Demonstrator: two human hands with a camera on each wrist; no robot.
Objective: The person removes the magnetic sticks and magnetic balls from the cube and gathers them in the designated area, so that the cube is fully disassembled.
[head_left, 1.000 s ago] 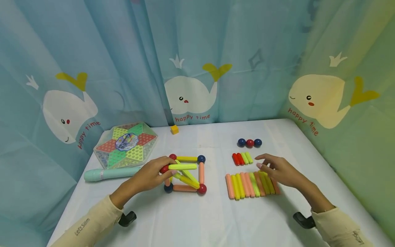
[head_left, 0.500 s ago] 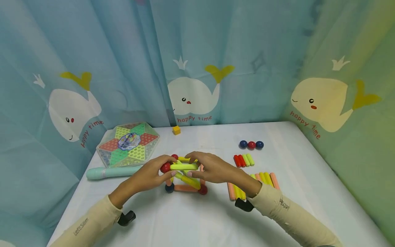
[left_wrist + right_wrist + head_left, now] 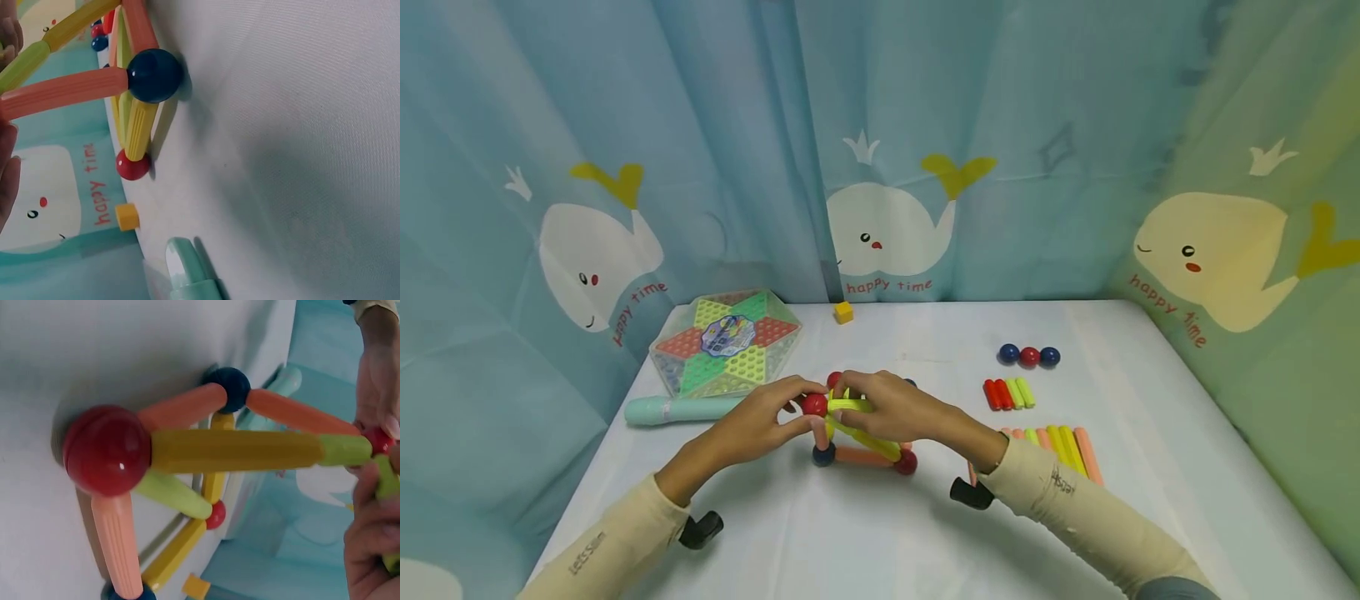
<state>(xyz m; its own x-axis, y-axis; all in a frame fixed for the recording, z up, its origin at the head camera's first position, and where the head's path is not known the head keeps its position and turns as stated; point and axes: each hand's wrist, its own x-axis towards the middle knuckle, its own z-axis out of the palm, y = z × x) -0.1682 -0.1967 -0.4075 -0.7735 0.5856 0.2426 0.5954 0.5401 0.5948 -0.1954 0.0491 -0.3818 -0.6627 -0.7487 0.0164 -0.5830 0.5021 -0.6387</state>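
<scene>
My left hand [image 3: 763, 423] pinches a red ball [image 3: 815, 405] raised over a frame of magnetic sticks and balls. From the left, my right hand [image 3: 895, 407] is across that ball, its fingers and thumb gripping a light green stick [image 3: 848, 405] that points at the ball. An orange stick [image 3: 69, 92] slants up from a blue corner ball [image 3: 155, 75] toward the raised ball. From a red corner ball [image 3: 105, 450], a yellow stick [image 3: 237, 450] joined to a short green one [image 3: 345, 449] also rises there. The right hand hides part of the frame's far side.
Right of the frame lie several long sticks [image 3: 1067, 446], partly behind the right forearm, short red and green sticks [image 3: 1009, 393] and a row of balls [image 3: 1029, 357]. A Chinese checkers board [image 3: 726, 343], a mint tube [image 3: 681, 409] and a yellow cube [image 3: 843, 312] sit at the left and back.
My right hand has moved left from above the loose sticks to the frame and taken hold of the light green stick. The left hand stays on the red ball. The head view has shifted slightly.
</scene>
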